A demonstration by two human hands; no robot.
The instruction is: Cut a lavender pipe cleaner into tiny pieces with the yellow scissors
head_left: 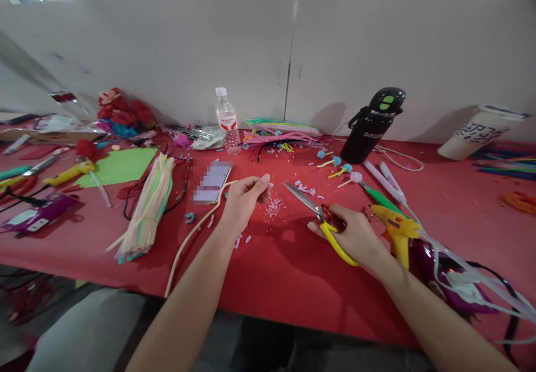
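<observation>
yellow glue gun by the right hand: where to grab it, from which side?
Judging by its pose, take the yellow glue gun by its handle, the part pointing toward the near table edge, coming from the near side. The right hand, holding the scissors, sits just left of it, and cables trail off to its right.

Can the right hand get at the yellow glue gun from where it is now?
Probably yes. The glue gun stands just beside the right hand with nothing between them, but that hand's grip is shut on the scissors, so it would have to drop those first.
</observation>
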